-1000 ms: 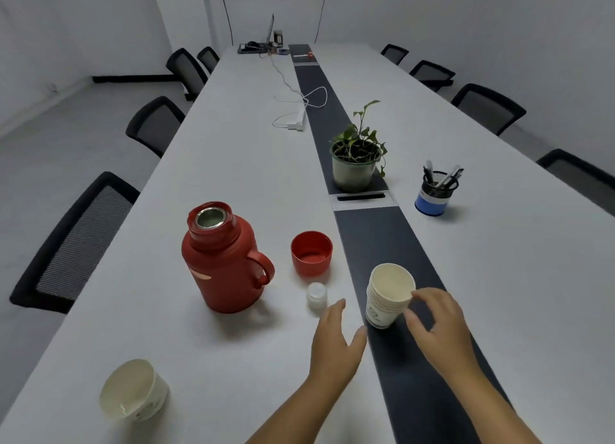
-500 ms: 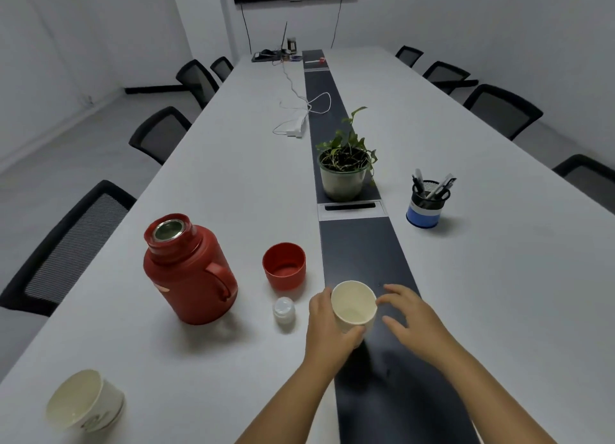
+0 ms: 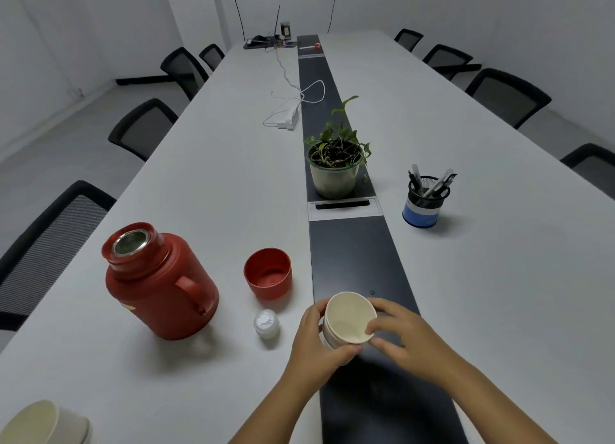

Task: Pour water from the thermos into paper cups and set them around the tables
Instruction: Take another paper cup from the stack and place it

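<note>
Thermos point(image 3: 163, 284): smooth red plastic body, faint sheen; mouth lined with bright metal. Red lid cup point(image 3: 268, 273): matt plastic. Stopper point(image 3: 266, 323): white plastic. Paper cups point(image 3: 347, 322): matt cream paper. Table point(image 3: 213, 184): smooth matt white, dark matt centre strip point(image 3: 357, 260). Pen holder point(image 3: 427, 199): black wire mesh.

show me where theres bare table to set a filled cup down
Free: white table right of the dark centre strip, nearer than the pen holder; also beyond the thermos. Crowded: between thermos, red lid and white stopper.
</note>
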Demonstrator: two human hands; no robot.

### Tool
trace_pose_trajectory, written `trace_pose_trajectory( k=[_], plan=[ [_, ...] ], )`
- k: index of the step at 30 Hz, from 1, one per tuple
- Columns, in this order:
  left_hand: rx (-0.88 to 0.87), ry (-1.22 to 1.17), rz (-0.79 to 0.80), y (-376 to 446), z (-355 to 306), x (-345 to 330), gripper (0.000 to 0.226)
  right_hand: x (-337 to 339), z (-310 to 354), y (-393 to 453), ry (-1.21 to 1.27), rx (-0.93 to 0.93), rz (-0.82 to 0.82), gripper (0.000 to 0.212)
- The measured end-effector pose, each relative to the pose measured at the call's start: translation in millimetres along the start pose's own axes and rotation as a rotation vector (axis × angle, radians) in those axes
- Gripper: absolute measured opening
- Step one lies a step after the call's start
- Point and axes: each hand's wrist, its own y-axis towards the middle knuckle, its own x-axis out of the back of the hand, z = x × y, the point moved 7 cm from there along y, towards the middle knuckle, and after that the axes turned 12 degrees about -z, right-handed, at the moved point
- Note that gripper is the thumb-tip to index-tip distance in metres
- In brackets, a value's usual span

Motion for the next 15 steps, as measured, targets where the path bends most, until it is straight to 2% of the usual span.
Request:
trace_pose_trajectory(
  k=[8,15],
  plan=[
    [-0.001,0.047,0.013,-4,-1,5,0.082,3,20,-7,0.092,0.013,-0.095,0.023],
    [0.001,0.025,0.003,-9,-6,-3,0.078,13,21,-12,0.196,-0.092,-0.258,0.045]
  ],
)
